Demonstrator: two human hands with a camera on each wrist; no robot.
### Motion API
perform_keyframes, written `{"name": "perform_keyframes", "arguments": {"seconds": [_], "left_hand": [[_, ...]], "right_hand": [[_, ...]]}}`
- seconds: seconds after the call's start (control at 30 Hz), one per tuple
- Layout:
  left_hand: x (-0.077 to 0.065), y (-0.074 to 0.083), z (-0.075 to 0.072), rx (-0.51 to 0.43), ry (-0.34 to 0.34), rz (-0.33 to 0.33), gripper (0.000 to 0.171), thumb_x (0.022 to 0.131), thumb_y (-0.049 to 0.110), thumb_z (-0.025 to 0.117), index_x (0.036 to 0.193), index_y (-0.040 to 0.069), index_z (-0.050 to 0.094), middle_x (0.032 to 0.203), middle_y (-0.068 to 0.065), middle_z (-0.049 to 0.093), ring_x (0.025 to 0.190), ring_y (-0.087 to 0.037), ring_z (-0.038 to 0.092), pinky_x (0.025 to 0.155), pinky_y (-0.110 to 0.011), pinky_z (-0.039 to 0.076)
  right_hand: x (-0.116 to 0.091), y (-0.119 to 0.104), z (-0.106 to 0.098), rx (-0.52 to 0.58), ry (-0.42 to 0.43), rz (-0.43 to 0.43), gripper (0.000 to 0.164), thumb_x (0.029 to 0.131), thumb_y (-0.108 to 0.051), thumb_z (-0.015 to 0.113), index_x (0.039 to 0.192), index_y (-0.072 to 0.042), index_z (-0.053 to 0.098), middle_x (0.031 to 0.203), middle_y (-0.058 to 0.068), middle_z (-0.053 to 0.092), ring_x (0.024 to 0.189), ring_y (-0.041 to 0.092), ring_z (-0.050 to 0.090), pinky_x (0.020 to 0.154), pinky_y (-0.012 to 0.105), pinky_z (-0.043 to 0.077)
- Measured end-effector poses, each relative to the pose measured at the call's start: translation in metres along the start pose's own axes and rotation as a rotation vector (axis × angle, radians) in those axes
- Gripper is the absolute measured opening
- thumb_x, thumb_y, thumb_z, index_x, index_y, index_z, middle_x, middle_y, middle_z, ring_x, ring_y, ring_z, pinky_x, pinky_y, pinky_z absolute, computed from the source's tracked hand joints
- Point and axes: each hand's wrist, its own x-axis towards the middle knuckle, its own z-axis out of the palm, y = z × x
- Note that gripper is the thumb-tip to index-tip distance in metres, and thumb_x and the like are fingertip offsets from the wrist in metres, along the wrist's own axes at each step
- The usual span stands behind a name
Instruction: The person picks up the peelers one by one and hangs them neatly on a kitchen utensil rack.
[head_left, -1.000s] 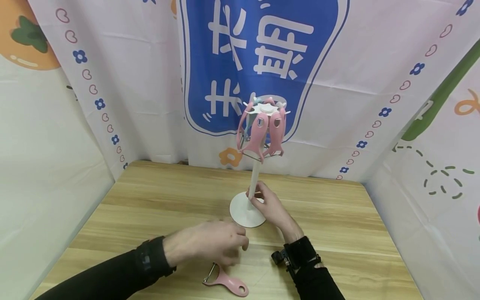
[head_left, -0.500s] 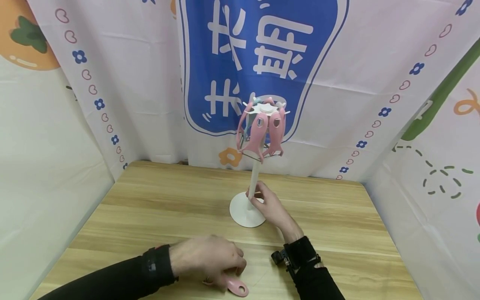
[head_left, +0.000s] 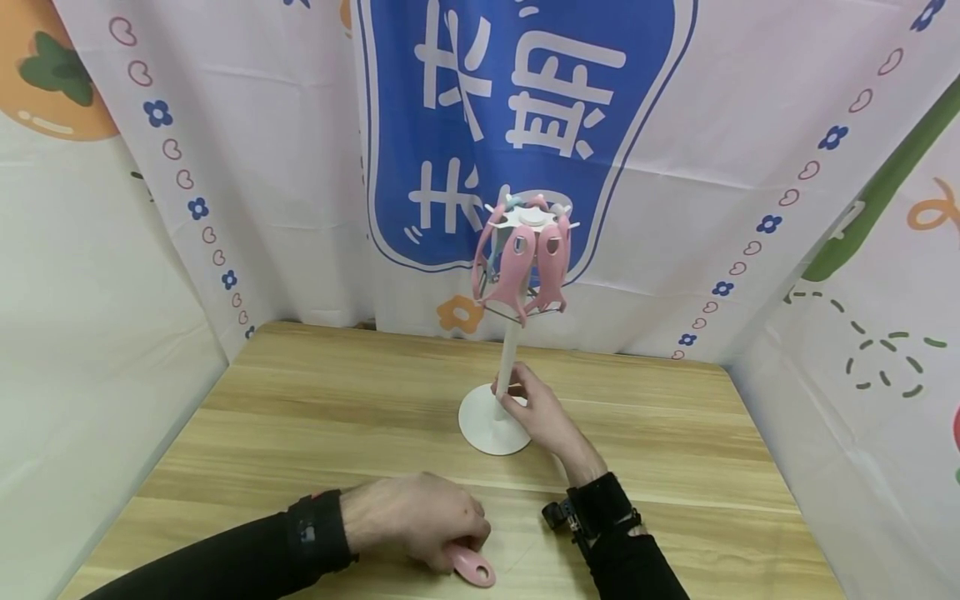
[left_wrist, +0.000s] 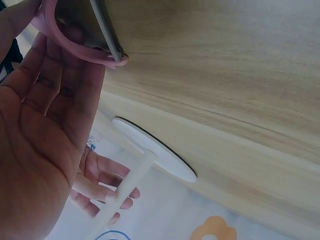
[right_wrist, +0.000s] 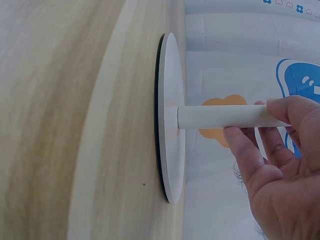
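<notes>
My left hand (head_left: 426, 518) grips a pink peeler (head_left: 472, 567) low over the front of the table; the handle's end shows in the head view. In the left wrist view the thumb and fingers pinch the peeler's pink frame (left_wrist: 75, 47), and its metal blade (left_wrist: 106, 29) points away from the palm. My right hand (head_left: 542, 408) holds the white post (right_wrist: 225, 116) of a stand just above its round base (right_wrist: 172, 120). Several pink peelers (head_left: 516, 267) hang around the white hooked top (head_left: 531, 218) of the stand, with a light blue one partly hidden behind.
The wooden table (head_left: 315, 417) extends around both hands. Behind it hangs a white printed curtain (head_left: 300, 208) with a blue sign, close to the stand's top. White cloth walls (head_left: 82, 333) border the left and right sides.
My left hand has come down onto the pink peeler lying on the table and taken hold of it. The right hand stays on the post, and the stand has not moved.
</notes>
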Motion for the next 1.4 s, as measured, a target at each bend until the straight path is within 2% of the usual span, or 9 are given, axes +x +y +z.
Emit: {"name": "perform_keyframes", "arguments": {"seconds": [0.13, 0.27, 0.43, 0.63, 0.73, 0.87, 1.13, 1.2, 1.4], "left_hand": [[0.0, -0.003, -0.001, -0.007, 0.001, -0.013, 0.027, 0.074, 0.025, 0.086, 0.091, 0.032, 0.067, 0.084, 0.021, 0.054, 0.068, 0.004, 0.047, 0.052, -0.016, 0.039], [-0.002, -0.005, -0.004, -0.01, 0.03, -0.023, 0.029, 0.072, 0.024, 0.087, 0.091, 0.032, 0.066, 0.084, 0.02, 0.054, 0.069, 0.004, 0.046, 0.051, -0.016, 0.039], [-0.006, -0.01, -0.016, -0.049, 0.095, -0.035, 0.023, 0.079, 0.023, 0.084, 0.092, 0.029, 0.066, 0.085, 0.017, 0.057, 0.071, 0.004, 0.048, 0.051, -0.015, 0.04], [-0.011, -0.019, -0.032, -0.079, 0.161, -0.043, 0.021, 0.085, 0.022, 0.082, 0.096, 0.027, 0.066, 0.085, 0.016, 0.057, 0.073, 0.002, 0.05, 0.058, -0.014, 0.043], [-0.013, -0.023, -0.038, -0.073, 0.184, -0.041, 0.02, 0.086, 0.025, 0.082, 0.097, 0.027, 0.066, 0.084, 0.016, 0.056, 0.075, 0.001, 0.05, 0.062, -0.015, 0.044], [-0.016, -0.026, -0.046, -0.099, 0.215, -0.037, 0.014, 0.092, 0.032, 0.079, 0.096, 0.027, 0.066, 0.082, 0.015, 0.057, 0.072, 0.001, 0.049, 0.06, -0.016, 0.043], [-0.025, -0.033, -0.061, -0.095, 0.275, -0.06, 0.017, 0.089, 0.024, 0.079, 0.102, 0.026, 0.067, 0.086, 0.014, 0.059, 0.074, 0.0, 0.051, 0.065, -0.017, 0.046], [-0.026, -0.035, -0.065, -0.09, 0.293, -0.057, 0.019, 0.09, 0.022, 0.078, 0.105, 0.025, 0.068, 0.089, 0.014, 0.059, 0.076, 0.0, 0.052, 0.068, -0.017, 0.047], [-0.033, -0.038, -0.078, -0.072, 0.366, -0.061, 0.019, 0.091, 0.026, 0.078, 0.107, 0.023, 0.068, 0.092, 0.013, 0.059, 0.08, -0.001, 0.054, 0.069, -0.017, 0.048]], "right_hand": [[0.0, -0.001, 0.0, 0.005, 0.002, 0.002, 0.023, 0.103, -0.011, 0.063, 0.124, -0.017, 0.059, 0.115, 0.003, 0.068, 0.117, 0.022, 0.062, 0.107, 0.049, 0.048], [-0.001, -0.002, 0.001, 0.03, 0.011, -0.001, 0.023, 0.102, -0.011, 0.064, 0.125, -0.013, 0.059, 0.116, 0.006, 0.069, 0.118, 0.026, 0.062, 0.107, 0.053, 0.047], [-0.001, -0.002, 0.002, 0.059, 0.021, -0.013, 0.025, 0.101, -0.008, 0.065, 0.125, -0.011, 0.058, 0.116, 0.011, 0.069, 0.118, 0.03, 0.062, 0.107, 0.055, 0.047], [0.0, -0.001, 0.0, 0.013, 0.005, -0.015, 0.024, 0.102, -0.01, 0.065, 0.125, -0.014, 0.059, 0.115, 0.004, 0.069, 0.117, 0.023, 0.062, 0.104, 0.052, 0.049], [0.0, 0.0, 0.0, 0.003, -0.004, -0.009, 0.025, 0.102, -0.012, 0.064, 0.126, -0.013, 0.059, 0.116, 0.003, 0.069, 0.117, 0.022, 0.062, 0.103, 0.051, 0.05], [0.0, 0.0, 0.0, -0.003, -0.004, 0.0, 0.024, 0.103, -0.013, 0.063, 0.126, -0.017, 0.058, 0.116, 0.003, 0.068, 0.118, 0.024, 0.063, 0.103, 0.052, 0.05], [0.0, 0.0, -0.001, 0.023, -0.004, -0.013, 0.023, 0.102, -0.014, 0.064, 0.125, -0.013, 0.059, 0.116, 0.005, 0.069, 0.118, 0.027, 0.063, 0.101, 0.055, 0.051], [0.0, 0.001, -0.001, 0.035, -0.002, -0.016, 0.022, 0.102, -0.014, 0.065, 0.123, -0.017, 0.059, 0.117, 0.006, 0.069, 0.118, 0.028, 0.063, 0.1, 0.056, 0.051], [0.0, 0.001, -0.001, 0.015, -0.004, 0.0, 0.025, 0.102, -0.014, 0.064, 0.126, -0.013, 0.058, 0.117, 0.002, 0.068, 0.12, 0.028, 0.063, 0.1, 0.054, 0.052]]}}
